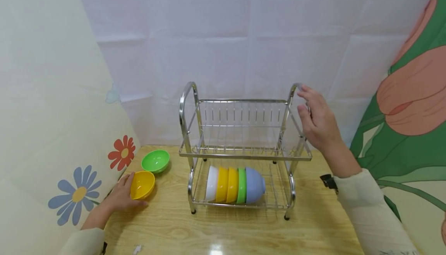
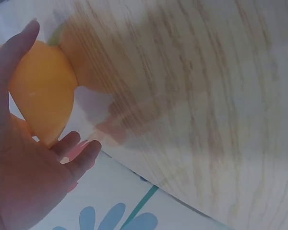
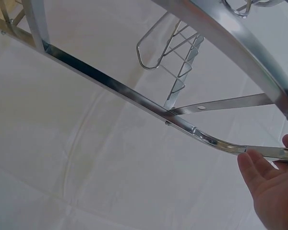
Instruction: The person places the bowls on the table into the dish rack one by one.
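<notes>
At the left of the head view, my left hand holds a yellow bowl, thumb on its near side and fingers on its far left side. In the left wrist view the bowl sits between the thumb and the palm, with two fingertips apart from it. A green bowl stands just behind. My right hand grips the top right handle of a two-tier metal dish rack. In the right wrist view, thumb and fingers lie on opposite sides of the rail.
On the rack's lower tier stands a row of nested bowls on edge: white, yellow, green and blue. The wooden table meets a white cloth behind and a flowered cloth at left.
</notes>
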The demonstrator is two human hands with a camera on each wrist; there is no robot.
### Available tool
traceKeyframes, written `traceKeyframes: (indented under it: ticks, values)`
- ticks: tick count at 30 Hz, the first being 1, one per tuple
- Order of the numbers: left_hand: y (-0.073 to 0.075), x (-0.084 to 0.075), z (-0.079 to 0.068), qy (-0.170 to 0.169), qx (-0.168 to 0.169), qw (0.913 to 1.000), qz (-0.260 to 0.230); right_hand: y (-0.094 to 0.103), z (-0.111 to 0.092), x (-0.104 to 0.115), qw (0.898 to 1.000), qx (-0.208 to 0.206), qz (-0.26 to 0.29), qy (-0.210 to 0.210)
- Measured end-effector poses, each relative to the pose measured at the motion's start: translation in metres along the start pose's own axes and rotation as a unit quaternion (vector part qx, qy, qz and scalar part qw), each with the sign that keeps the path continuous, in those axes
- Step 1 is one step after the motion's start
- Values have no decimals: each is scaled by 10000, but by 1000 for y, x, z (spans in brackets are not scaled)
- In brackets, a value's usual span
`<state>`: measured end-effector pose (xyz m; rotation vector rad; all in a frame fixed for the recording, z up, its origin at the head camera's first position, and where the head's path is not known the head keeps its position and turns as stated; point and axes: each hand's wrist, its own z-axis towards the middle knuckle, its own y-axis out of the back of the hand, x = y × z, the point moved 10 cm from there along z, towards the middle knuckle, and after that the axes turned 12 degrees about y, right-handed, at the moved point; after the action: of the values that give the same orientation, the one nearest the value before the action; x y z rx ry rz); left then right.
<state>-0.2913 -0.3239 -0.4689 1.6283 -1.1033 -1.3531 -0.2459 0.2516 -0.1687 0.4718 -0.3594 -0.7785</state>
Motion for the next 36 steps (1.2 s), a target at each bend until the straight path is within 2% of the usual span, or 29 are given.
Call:
traceKeyframes:
  ticks: [11,17,27,36]
  values:
    - [-2,2,2,125,-25,9999,-17,-1,-1,1,10000,41,5,4]
    - [0,0,-1,88,-35,9999,-107,-1,-1,1,10000,25,12,-7]
    - [8,-5,-6,-77,-155,9998,-130,0,0,1,10000,10,-15,23]
    - [24,-15,-16,-183,-254,9994,-138,-1,-1,2,10000,41,-9,-23]
